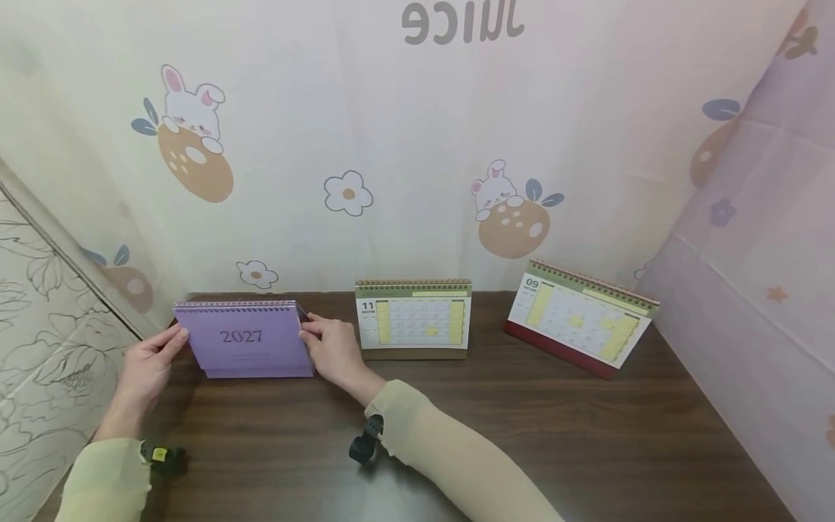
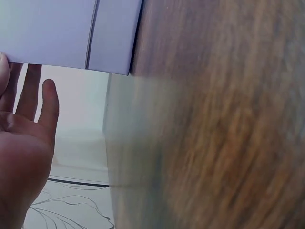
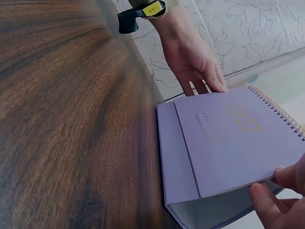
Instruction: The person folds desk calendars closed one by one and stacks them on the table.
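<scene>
A purple desk calendar (image 1: 254, 355) marked 2027 stands upright on its base at the back left of the table. My left hand (image 1: 146, 366) holds its left edge, thumb on the front cover and fingers behind. At the opposite edge, my right hand (image 1: 335, 351) pinches the cover and pages between thumb and fingertips. The right wrist view shows the hollow of the calendar's folded stand (image 3: 209, 212) below those fingers. In the left wrist view, the fingertips of the left hand (image 2: 24, 148) are hidden behind the purple cover.
A calendar open at 11 (image 1: 414, 319) stands right of my right hand. Farther right, one open at 09 (image 1: 580, 319) stands at an angle. A printed curtain (image 1: 417, 145) hangs along the back of the brown wooden table (image 1: 554, 420), with a floral panel (image 1: 52, 362) at the left.
</scene>
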Motion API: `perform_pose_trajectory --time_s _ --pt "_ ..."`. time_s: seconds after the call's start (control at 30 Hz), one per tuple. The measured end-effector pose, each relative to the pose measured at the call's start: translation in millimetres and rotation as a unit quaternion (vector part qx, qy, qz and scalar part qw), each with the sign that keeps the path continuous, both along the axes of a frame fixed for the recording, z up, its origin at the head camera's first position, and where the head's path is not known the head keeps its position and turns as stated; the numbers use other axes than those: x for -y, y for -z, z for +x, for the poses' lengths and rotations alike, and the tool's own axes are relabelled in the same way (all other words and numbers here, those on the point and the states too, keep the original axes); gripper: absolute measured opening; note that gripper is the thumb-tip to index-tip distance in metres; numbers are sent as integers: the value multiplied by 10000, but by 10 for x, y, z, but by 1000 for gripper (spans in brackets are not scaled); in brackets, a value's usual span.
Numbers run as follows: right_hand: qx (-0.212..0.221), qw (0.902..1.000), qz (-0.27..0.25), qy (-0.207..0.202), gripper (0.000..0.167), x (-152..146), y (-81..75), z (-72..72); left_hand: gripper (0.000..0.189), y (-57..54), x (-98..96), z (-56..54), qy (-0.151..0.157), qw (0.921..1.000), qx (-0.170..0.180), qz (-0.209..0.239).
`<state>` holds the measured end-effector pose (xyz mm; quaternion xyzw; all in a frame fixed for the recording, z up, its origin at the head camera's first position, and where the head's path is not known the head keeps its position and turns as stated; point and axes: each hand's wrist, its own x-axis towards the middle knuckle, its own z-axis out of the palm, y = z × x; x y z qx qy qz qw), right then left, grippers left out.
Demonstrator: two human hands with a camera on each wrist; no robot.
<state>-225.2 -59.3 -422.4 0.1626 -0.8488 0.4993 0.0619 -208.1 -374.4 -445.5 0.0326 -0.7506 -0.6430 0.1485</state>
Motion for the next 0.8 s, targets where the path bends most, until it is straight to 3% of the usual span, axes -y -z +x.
perform_pose_trajectory --time_s 0.23,0.57,0.8 --pt "-191 9998 110 -3 18 -30 -63 63 21 -103 -24 67 -384 9957 106 -837" --pt "-350 9990 86 -259 17 -107 -167 222 21 -292 -5 275 -210 9883 42 -1509" --pt "-216 9988 -107 -432 17 -237 -286 353 22 -376 -30 405 -320 9681 -383 -2454"
